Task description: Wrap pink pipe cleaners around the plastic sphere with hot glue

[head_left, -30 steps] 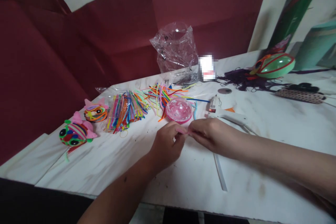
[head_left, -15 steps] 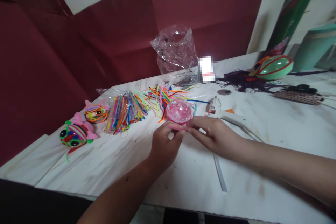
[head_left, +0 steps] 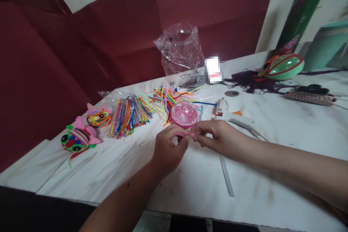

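Note:
Between my two hands is a thin pink strip [head_left: 182, 134], pinched at its ends by the fingertips. My left hand [head_left: 170, 148] grips its left part, thumb against forefinger. At its right end, my right hand [head_left: 214, 138] is closed on it, close to the left fingertips. Just beyond them stands a clear bowl-like shell [head_left: 185, 113], pink and white inside with a pink rim. A white glue gun [head_left: 222, 108] lies right of the shell, behind my right hand.
Colourful pipe cleaners [head_left: 132, 116] lie partly bagged left of the shell. Two decorated fish-like figures [head_left: 78, 139] sit at the left. A clear plastic bag [head_left: 181, 54] stands behind. A green balloon-like figure [head_left: 285, 67], purple strands and a grey strip [head_left: 227, 177] are on the table [head_left: 108, 177].
Both hands stay near the shell with the pink strip. The right fingers have shifted slightly and curl closer around its end.

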`<state>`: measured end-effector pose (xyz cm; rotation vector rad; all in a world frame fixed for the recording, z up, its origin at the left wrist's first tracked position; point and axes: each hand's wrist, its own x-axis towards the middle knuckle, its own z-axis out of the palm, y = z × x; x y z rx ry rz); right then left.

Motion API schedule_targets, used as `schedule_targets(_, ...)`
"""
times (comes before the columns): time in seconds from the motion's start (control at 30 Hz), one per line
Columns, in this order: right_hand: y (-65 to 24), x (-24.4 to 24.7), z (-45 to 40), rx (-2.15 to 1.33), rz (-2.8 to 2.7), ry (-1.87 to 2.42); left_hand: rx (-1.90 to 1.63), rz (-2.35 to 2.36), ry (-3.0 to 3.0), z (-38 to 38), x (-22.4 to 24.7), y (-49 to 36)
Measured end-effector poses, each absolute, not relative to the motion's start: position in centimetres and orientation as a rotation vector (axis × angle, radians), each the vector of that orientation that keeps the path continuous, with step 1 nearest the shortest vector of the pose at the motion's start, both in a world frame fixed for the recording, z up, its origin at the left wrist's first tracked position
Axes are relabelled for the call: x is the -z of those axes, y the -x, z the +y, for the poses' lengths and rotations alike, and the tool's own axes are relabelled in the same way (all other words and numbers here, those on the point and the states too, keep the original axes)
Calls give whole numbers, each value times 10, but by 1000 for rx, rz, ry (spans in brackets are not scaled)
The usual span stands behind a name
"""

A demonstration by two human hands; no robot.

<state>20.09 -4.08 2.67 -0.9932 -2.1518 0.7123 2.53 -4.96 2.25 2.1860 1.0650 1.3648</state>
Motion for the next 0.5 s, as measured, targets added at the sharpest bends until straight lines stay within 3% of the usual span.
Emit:
schedule_targets(0.13, -195, -27, -43, -1018, -1895, 1014, -1468, 1067, -1950, -49, -21, -28)
schedule_targets(0.5, -199, -29, -45, -616, -2088, 965, -1364, 1061, -2002, -47, -19, -26)
